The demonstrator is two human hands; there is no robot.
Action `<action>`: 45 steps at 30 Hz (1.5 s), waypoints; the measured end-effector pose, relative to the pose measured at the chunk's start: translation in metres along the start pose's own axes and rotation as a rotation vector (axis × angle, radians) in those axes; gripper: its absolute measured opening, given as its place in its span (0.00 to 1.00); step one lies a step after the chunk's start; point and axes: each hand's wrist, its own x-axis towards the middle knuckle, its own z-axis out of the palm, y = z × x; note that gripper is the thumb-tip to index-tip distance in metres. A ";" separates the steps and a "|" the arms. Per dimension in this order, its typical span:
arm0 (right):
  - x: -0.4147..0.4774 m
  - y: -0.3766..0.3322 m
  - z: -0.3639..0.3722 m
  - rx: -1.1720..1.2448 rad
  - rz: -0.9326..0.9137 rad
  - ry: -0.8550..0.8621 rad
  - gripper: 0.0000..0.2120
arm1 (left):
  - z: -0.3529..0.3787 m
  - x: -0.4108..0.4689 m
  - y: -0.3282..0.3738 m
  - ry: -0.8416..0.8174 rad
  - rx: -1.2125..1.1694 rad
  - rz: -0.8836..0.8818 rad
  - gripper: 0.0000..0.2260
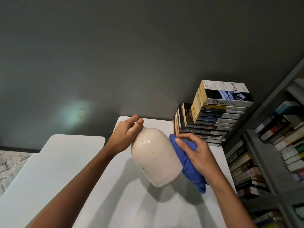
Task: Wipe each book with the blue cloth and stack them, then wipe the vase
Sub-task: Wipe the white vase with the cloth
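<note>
A cream speckled vase (155, 157) stands tilted on the white table (139, 203). My left hand (127, 134) grips its neck and top. My right hand (195, 152) presses the folded blue cloth (189, 165) against the vase's right side. Behind the vase, against the dark wall, rises a tall stack of books (215, 117), with "Contact" on top. Several more books stand upright just left of the stack.
A grey bookshelf (271, 162) full of books fills the right side, close to the table edge. A second white surface (49, 162) sits to the left, with a patterned rug (8, 165) beyond it.
</note>
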 end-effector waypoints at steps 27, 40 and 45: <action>-0.049 -0.011 0.042 -0.281 -0.412 0.316 0.10 | 0.005 -0.015 0.010 0.120 -0.124 0.072 0.17; -0.007 -0.012 0.007 -0.263 -0.033 0.071 0.06 | 0.012 -0.030 0.019 0.138 -0.080 0.122 0.12; 0.006 -0.058 0.034 -0.554 -0.235 0.020 0.12 | 0.017 -0.028 0.022 0.067 -0.053 0.120 0.14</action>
